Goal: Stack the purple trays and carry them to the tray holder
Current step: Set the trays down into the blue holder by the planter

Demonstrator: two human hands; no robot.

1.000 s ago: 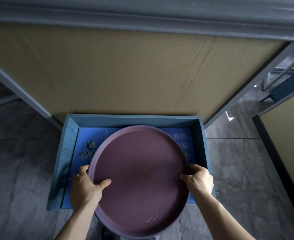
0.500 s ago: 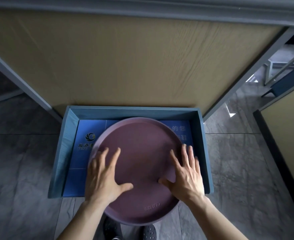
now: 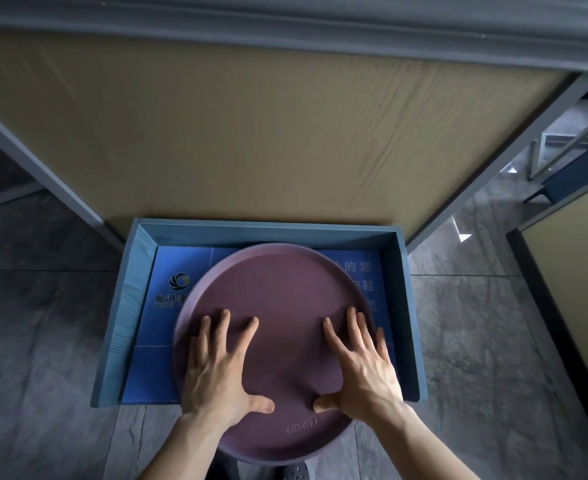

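- The purple tray [image 3: 278, 306] lies face up in the blue tray holder [image 3: 268, 228], a shallow open box that stands on the grey tiled floor [image 3: 36, 341] in front of a wooden panel [image 3: 268, 133].
- The near part of the tray sticks out over the open front side of the holder, toward the person; the far rim is close to the back wall of the holder but I cannot tell if it touches.
- The left hand [image 3: 216, 372] lies flat on the left half of the tray bottom, palm down, its fingers [image 3: 224, 327] spread and pointing away from the person.
- The right hand [image 3: 361, 368] lies flat on the right half in the same way, with fingers [image 3: 353, 323] spread. The two thumbs point toward each other and stay apart.
- Both hands are open and grip nothing; they only rest on the surface inside the rim.
- The tray looks almost round, so a long axis is hard to name; the embossed lettering [image 3: 303, 427] is at the near rim, between the two wrists.
- White print shows on the blue bottom of the holder at both sides of the tray.
- If more trays lie under this one, I cannot tell.
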